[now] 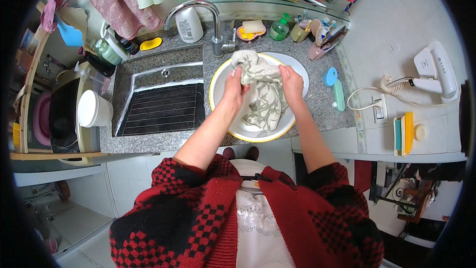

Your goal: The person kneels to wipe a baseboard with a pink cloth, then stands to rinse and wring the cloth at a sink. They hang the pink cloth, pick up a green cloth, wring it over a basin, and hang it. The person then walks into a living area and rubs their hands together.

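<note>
A white and grey-green patterned cloth [268, 98] is stretched between my two hands over a white basin with a yellow rim [216, 82]. My left hand [234, 87] grips it near a bunched, rolled end. With thumb and fingers, my right hand [291, 83] pinches its upper right edge. The lower part of the cloth hangs down into the basin. Behind this basin, a second pale grey basin [299, 67] shows at the right. Both stand on the granite countertop [319, 115], to the right of the sink.
The stone sink [160, 108] lies left, below a chrome faucet [200, 3]. A white bucket [95, 108] stands at its left. Behind the basin are a soap dish [245, 36], a green pump bottle [279, 29] and a brush holder [318, 50]. A hair dryer [435, 74] hangs on the right wall.
</note>
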Motion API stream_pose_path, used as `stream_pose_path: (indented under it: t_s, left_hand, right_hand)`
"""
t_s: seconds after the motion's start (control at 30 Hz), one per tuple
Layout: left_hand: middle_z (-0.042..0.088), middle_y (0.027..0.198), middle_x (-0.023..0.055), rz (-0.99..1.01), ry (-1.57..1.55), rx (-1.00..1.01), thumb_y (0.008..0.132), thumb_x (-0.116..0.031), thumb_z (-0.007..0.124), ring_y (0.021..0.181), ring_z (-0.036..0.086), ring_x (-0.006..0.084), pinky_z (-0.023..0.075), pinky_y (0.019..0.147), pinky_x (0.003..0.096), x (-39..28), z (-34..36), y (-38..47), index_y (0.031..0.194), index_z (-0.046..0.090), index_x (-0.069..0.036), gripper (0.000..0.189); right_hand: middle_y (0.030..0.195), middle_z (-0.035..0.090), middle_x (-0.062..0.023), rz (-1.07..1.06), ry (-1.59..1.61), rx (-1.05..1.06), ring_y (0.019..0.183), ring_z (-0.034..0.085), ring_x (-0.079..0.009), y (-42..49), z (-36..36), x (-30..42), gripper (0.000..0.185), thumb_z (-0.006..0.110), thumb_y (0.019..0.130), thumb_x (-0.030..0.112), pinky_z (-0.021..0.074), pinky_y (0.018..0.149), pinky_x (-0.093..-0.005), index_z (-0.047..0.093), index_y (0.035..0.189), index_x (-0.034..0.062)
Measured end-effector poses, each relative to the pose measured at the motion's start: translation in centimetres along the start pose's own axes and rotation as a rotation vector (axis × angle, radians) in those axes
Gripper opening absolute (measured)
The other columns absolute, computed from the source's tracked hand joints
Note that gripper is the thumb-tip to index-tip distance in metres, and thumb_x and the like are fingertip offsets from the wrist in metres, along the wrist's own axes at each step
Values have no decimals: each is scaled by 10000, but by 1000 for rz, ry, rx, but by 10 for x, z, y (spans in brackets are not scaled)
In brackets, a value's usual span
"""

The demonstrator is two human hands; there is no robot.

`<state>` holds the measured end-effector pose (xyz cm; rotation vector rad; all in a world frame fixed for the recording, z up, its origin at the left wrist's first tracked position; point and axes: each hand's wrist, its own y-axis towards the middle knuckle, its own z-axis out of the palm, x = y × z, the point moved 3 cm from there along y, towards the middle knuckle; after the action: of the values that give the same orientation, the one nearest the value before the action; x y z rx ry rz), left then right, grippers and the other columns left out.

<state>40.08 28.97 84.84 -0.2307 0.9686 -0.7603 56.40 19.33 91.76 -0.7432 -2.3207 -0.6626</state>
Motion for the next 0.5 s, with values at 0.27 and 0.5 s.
stream_pose_path:
  t_s: [0.27,0.5]
  left_hand:
    - [593,1236,158,-295,-320,441,891,-647,490,1117,590,294,464,986,463,-21,11,-39,1311,521,-84,704]
    - [636,1150,89,-213,-504,377,1003,-387,423,950,651,235,553,826,382,14,19,-20,1254,547,-86,411]
  right_hand:
    - [936,689,-155,-212,365,318,830,684,-316,-103,28,96,297,704,844,215,538,730,-390,608,1085,71]
    - [702,662,-157,-243,-16,215,635,667,-353,-97,36,103,269,687,840,339,522,568,-450,588,963,121]
